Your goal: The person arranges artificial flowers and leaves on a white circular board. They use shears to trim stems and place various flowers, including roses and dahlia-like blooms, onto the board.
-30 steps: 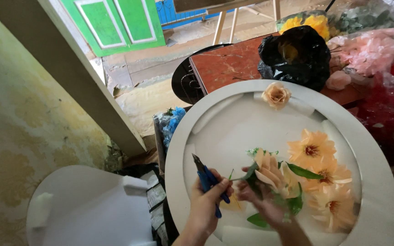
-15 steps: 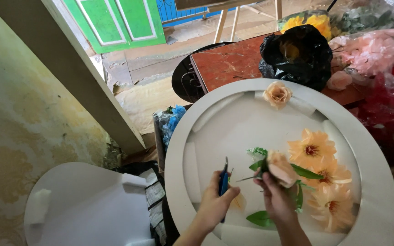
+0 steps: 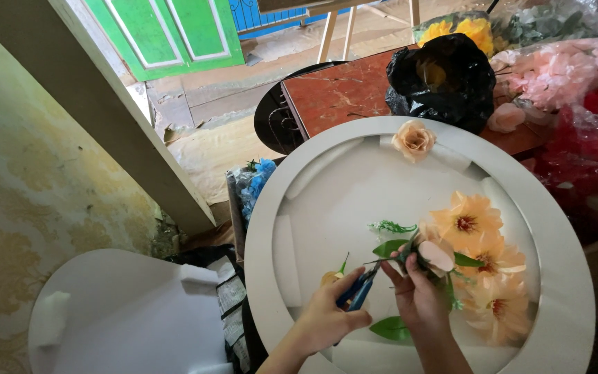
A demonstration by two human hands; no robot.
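Observation:
My left hand [image 3: 328,320] grips blue-handled cutters [image 3: 358,289] whose jaws point up-right at a thin green stem. My right hand [image 3: 415,294] holds that artificial flower [image 3: 435,251], a pale peach bloom with green leaves, just above the round white foam board [image 3: 327,208]. Beside my right hand, several orange fabric flowers [image 3: 480,256] lie on the board. A single peach rose [image 3: 413,140] sits at the board's top rim. A loose green leaf [image 3: 389,328] lies below my hands, and a small yellow bud [image 3: 331,277] rests left of the cutters.
A black plastic bag [image 3: 444,76] with yellow flowers sits on a red-brown table [image 3: 340,93] behind the board. Bags of pink and red flowers [image 3: 569,76] pile up at the right. Another white foam shape [image 3: 126,318] lies lower left, by a yellow wall and a green door [image 3: 164,31].
My left hand has swung the cutters from the board's lower left up to the flower's stem. My right hand has lifted the peach flower slightly and turned it.

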